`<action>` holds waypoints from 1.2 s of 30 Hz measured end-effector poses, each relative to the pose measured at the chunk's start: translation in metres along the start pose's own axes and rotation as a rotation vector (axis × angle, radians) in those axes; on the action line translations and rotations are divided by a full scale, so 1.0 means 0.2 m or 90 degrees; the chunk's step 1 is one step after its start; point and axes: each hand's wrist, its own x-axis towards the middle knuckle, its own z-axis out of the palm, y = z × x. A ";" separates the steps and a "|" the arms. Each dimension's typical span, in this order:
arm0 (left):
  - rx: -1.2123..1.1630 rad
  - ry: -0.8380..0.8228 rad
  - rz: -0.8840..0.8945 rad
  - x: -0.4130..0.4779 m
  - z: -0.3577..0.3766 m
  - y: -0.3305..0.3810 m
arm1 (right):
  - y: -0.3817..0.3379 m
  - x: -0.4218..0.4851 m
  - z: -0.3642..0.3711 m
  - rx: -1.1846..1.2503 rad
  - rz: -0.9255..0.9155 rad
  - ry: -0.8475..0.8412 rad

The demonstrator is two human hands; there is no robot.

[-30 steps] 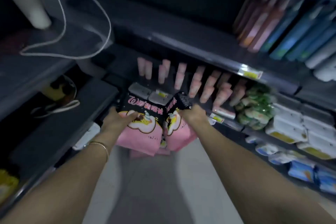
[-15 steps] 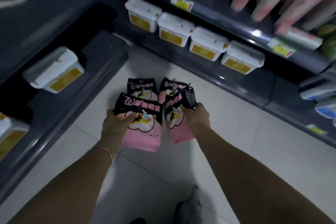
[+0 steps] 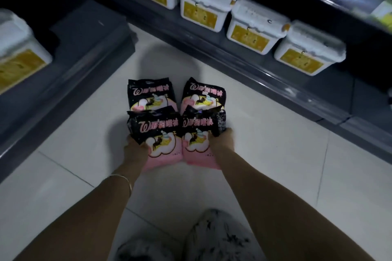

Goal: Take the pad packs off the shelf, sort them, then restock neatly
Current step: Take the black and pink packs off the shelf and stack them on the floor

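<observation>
Down by white floor tiles (image 3: 275,144), my left hand (image 3: 135,148) grips a black-and-pink plastic pad pack (image 3: 161,140) — right hand (image 3: 222,140) grips its twin (image 3: 199,144)

I see crinkled, glossy plastic film on the pad packs (image 3: 152,99), centre frame; smooth, faintly shiny tiles (image 3: 265,154); dark shelf edges (image 3: 275,91) with a satin sheen; matt white plastic tubs (image 3: 203,4), upper frame; fuzzy slippers (image 3: 218,235), bottom; a thin metal bangle (image 3: 125,179).
</observation>
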 end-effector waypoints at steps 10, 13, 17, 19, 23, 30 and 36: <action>0.314 -0.047 0.106 -0.42 -0.27 0.34 | -0.20 -0.36 -0.24 -0.229 -0.028 -0.049; 0.595 -0.027 0.222 -0.69 -0.43 0.52 | -0.35 -0.61 -0.44 -0.405 -0.136 -0.065; 0.674 -0.027 0.308 -1.02 -0.68 0.82 | -0.61 -0.95 -0.74 -0.509 -0.245 -0.053; 0.658 -0.039 0.323 -1.16 -0.82 0.99 | -0.76 -1.13 -0.91 -0.521 -0.272 -0.042; 0.648 -0.036 0.387 -1.50 -1.13 1.39 | -1.11 -1.51 -1.28 -0.530 -0.324 0.000; 0.603 0.105 0.549 -2.19 -1.66 2.25 | -1.76 -2.18 -1.98 -0.489 -0.443 0.106; 0.576 0.217 0.647 -2.74 -1.93 2.84 | -2.17 -2.62 -2.49 -0.473 -0.579 0.243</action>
